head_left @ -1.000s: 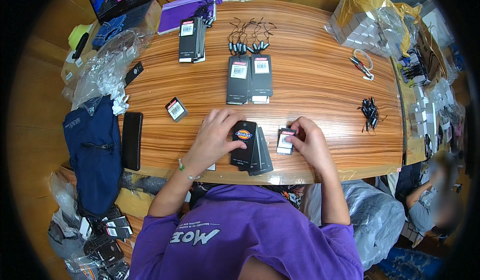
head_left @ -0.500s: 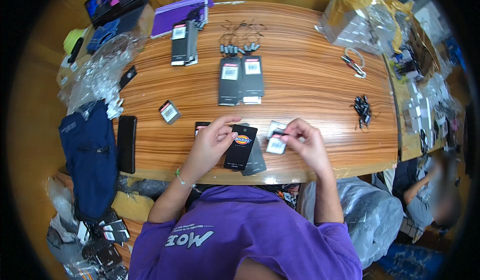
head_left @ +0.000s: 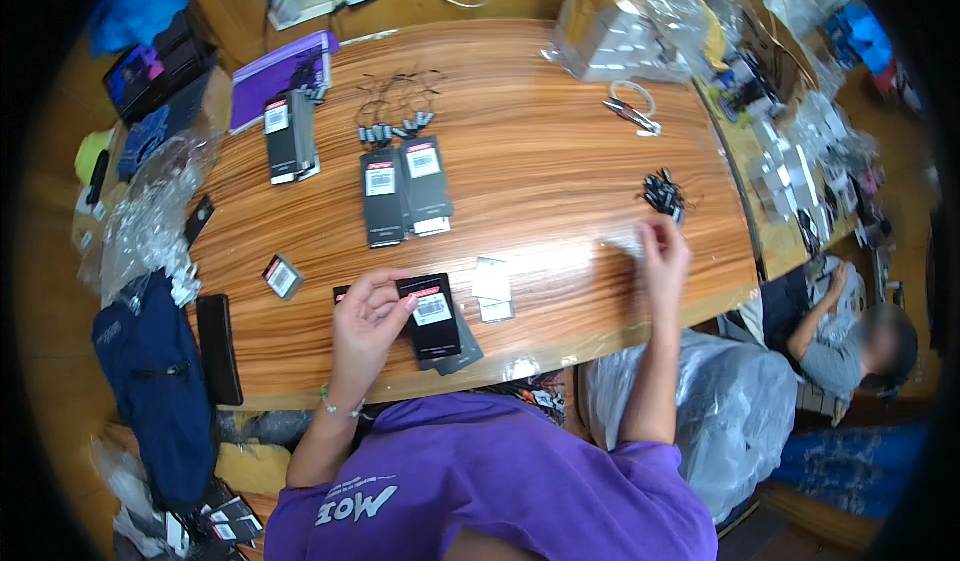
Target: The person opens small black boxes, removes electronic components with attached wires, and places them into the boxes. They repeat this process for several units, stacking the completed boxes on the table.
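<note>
My left hand (head_left: 372, 319) pinches a black hang tag (head_left: 434, 339) by its left edge, just above the table's near side. A white barcode label with a red top lies on the face of the tag. Beneath it another grey tag (head_left: 463, 349) sticks out, and a dark tag (head_left: 341, 293) shows partly behind the hand. My right hand (head_left: 664, 261) is stretched toward a small pile of black tag strings (head_left: 663, 195); its fingers are slightly bent and somewhat blurred, with nothing visible in them. Between the hands lie small white cards (head_left: 492, 289).
Stacked grey tags with strings (head_left: 382, 199) lie mid-table, another tag stack (head_left: 284, 141) by a purple pouch (head_left: 258, 94). A small label stack (head_left: 283, 277), a black phone-like slab (head_left: 219, 349), snips (head_left: 629, 114) and a plastic-wrapped box (head_left: 625, 46) surround them. Another person (head_left: 845, 321) sits right.
My right hand has left the small white cards and moved right to the string pile. The black tag in my left hand now shows a barcode label instead of a logo. The view has shifted.
</note>
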Available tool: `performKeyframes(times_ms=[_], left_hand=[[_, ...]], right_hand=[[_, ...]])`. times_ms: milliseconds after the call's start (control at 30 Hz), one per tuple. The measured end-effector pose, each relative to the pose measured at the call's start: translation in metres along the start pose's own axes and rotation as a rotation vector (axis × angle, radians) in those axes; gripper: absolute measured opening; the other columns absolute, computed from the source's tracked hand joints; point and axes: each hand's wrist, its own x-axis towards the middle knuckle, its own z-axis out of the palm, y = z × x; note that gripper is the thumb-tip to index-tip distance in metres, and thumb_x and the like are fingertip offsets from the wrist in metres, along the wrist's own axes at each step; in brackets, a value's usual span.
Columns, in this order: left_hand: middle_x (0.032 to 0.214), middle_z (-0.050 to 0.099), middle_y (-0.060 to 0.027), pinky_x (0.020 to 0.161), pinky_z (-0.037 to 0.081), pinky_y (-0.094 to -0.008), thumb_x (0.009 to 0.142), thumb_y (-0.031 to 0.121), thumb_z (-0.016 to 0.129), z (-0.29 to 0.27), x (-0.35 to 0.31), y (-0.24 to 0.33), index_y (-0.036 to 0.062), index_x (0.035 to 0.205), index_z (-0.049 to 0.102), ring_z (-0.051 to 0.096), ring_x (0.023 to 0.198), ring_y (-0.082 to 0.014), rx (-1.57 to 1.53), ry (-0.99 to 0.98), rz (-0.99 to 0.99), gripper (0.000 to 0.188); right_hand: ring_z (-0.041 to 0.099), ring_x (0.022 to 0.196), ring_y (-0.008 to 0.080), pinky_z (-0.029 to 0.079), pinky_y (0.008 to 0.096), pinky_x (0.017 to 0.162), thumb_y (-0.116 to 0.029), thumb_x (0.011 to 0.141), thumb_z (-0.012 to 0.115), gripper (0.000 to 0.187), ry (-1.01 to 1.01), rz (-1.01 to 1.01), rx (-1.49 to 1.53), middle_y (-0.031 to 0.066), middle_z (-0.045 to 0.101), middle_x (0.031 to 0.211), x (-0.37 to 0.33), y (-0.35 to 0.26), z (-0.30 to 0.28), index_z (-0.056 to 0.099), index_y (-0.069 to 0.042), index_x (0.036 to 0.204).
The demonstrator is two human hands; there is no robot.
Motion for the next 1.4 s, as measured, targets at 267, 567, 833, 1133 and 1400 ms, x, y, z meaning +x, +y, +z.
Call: performKeyframes(times_ms=[267, 567, 833, 1133, 1400], left_hand=[[0.086, 0.06, -0.0066, 0.074, 0.047, -0.0191, 0.082, -0.004, 0.055, 0.001, -0.001, -0.006, -0.003, 0.106, 0.049, 0.058, 0.085, -0.0095, -0.096, -0.163, -0.038, 0.024], [0.084, 0.06, -0.0045, 0.071, 0.045, -0.0181, 0.083, 0.0, 0.057, -0.004, -0.007, 0.005, -0.002, 0.104, 0.051, 0.057, 0.081, -0.0067, -0.013, -0.264, -0.109, 0.022], [0.082, 0.061, -0.0026, 0.07, 0.044, -0.0174, 0.082, 0.002, 0.059, -0.021, -0.005, 0.009, 0.0, 0.102, 0.053, 0.057, 0.079, -0.005, -0.026, -0.412, -0.193, 0.021], [0.089, 0.062, -0.0059, 0.074, 0.046, -0.02, 0.083, 0.002, 0.057, -0.033, 0.005, 0.016, -0.0004, 0.103, 0.052, 0.058, 0.084, -0.0078, -0.044, -0.327, -0.142, 0.021], [0.106, 0.055, -0.0079, 0.082, 0.043, -0.0219, 0.091, 0.006, 0.042, -0.064, 0.069, 0.03, 0.0015, 0.107, 0.043, 0.053, 0.095, -0.0091, 0.153, -0.186, 0.037, 0.017]], right_hand=[[0.045, 0.059, 0.0093, 0.039, 0.0237, 0.055, -0.009, 0.083, 0.058, 0.01, -0.062, 0.07, -0.02, 0.0032, 0.054, 0.065, -0.004, 0.019, -0.003, 0.057, 0.001, 0.079], [0.049, 0.062, 0.0147, 0.04, 0.0257, 0.056, -0.007, 0.079, 0.06, 0.009, -0.307, -0.015, 0.108, 0.0077, 0.055, 0.069, -0.012, -0.044, 0.048, 0.057, 0.002, 0.078], [0.053, 0.064, 0.0159, 0.044, 0.0261, 0.059, -0.005, 0.079, 0.06, 0.009, -0.415, 0.006, 0.117, 0.0094, 0.054, 0.073, -0.024, -0.067, 0.057, 0.056, 0.003, 0.08], [0.052, 0.063, 0.0161, 0.042, 0.0262, 0.058, -0.006, 0.08, 0.059, 0.009, -0.387, 0.001, 0.06, 0.0098, 0.054, 0.072, -0.026, -0.059, 0.048, 0.057, 0.003, 0.08], [0.05, 0.064, 0.0161, 0.041, 0.0264, 0.06, -0.005, 0.079, 0.058, 0.007, -0.323, -0.059, 0.187, 0.0086, 0.053, 0.072, -0.023, -0.065, 0.056, 0.057, 0.001, 0.08]])
